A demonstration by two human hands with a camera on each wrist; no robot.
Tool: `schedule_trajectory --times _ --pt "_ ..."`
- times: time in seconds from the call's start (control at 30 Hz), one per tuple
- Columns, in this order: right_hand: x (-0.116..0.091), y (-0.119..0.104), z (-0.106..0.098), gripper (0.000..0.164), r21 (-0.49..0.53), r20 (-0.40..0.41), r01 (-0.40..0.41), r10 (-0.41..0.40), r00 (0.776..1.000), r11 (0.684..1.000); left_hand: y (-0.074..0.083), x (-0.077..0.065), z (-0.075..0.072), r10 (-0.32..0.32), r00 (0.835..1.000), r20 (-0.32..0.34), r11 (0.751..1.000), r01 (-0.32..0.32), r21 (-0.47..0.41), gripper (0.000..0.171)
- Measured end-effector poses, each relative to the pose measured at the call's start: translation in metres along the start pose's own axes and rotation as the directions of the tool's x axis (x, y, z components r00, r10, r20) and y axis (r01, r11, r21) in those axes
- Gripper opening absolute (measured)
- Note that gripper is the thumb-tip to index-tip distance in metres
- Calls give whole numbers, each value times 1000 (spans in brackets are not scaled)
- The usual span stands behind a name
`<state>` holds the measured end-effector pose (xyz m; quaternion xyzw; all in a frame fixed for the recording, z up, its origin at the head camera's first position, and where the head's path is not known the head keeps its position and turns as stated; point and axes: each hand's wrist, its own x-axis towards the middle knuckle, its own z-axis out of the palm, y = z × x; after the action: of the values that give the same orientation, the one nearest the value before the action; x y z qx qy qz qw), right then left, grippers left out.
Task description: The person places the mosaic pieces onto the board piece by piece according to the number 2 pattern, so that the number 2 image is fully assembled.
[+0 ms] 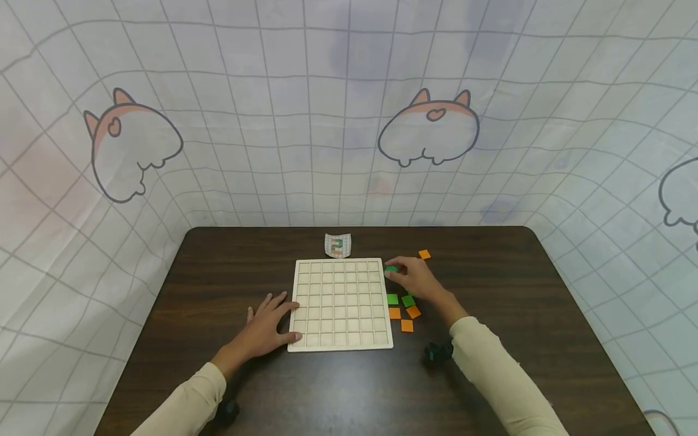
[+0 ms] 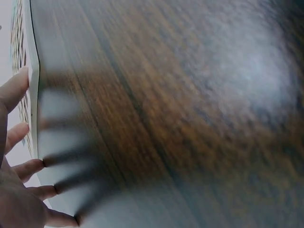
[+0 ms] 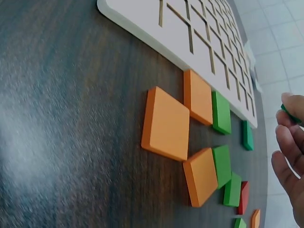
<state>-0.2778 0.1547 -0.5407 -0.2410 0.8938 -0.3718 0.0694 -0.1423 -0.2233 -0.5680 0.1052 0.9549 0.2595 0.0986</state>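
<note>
A cream board (image 1: 340, 306) with a grid of square recesses lies flat on the table. My left hand (image 1: 263, 329) rests at its left side with the fingers spread, thumb and index finger touching the edge. Beyond the board's right edge, near its far corner, my right hand (image 1: 418, 280) pinches a dark green square tile (image 3: 290, 114) between thumb and fingers. Below that hand lie orange tiles (image 3: 166, 124) and light green tiles (image 3: 221, 112), several of each. Another dark green tile (image 3: 247, 135) sits beside the board, and a red tile (image 3: 243, 197) is partly hidden behind a green one.
A small printed card (image 1: 338, 246) with a coloured grid pattern lies behind the board. One orange tile (image 1: 424, 254) is apart from the others, farther back. The dark wooden table (image 1: 229, 260) is enclosed by a white gridded curtain (image 1: 283, 133) with cartoon animals.
</note>
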Motion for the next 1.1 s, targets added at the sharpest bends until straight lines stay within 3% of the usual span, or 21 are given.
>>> schedule_trajectory --times 0.47,1.1 --pt "0 -11 11 34 44 -22 4 -3 1000 999 2 3 0 -36 999 1 999 36 -26 70" --pt "11 -15 29 32 235 5 -88 89 996 968 5 -1 -1 -28 1000 0 998 28 -48 71"
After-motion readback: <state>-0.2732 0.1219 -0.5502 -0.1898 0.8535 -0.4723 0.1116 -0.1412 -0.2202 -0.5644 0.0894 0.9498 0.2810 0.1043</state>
